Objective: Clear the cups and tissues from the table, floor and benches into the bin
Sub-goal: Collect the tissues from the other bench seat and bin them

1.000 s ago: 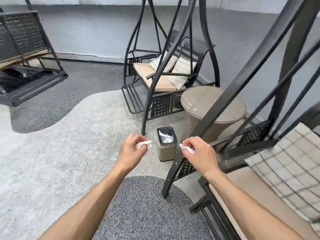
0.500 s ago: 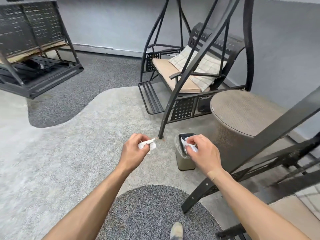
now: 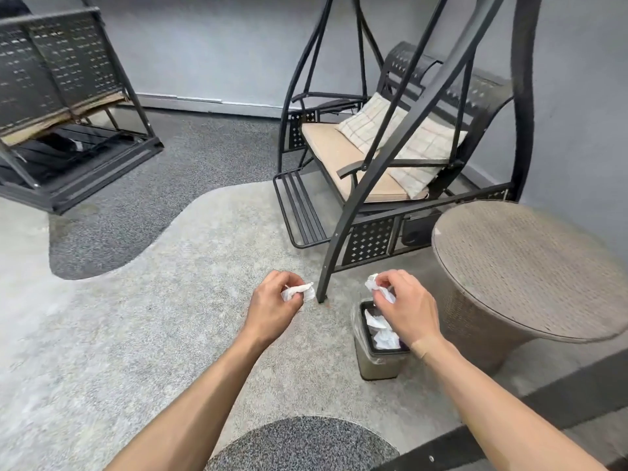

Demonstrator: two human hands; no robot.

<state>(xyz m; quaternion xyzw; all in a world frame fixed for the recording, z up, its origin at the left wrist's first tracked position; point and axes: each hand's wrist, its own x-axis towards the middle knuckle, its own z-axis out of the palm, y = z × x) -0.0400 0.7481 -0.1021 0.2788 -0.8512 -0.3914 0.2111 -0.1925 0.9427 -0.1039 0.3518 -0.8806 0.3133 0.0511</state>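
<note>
My left hand (image 3: 273,305) pinches a crumpled white tissue (image 3: 299,292) above the pale floor, left of the bin. In my right hand (image 3: 406,309) is a second crumpled tissue (image 3: 375,285), held directly over the small square bin (image 3: 377,363). The bin stands on the floor beside the round table (image 3: 530,263). White tissues (image 3: 382,331) lie inside the bin, partly hidden by my right hand.
A black swing bench (image 3: 353,164) with a beige seat and checked cushions stands behind the bin; its frame leg (image 3: 323,287) lands between my hands. Another dark bench (image 3: 61,107) stands at far left. A black frame bar (image 3: 475,440) crosses the lower right.
The view has closed in on the bin. My right hand has risen slightly over the bin, still holding its tissue. My left hand keeps its tissue beside it.
</note>
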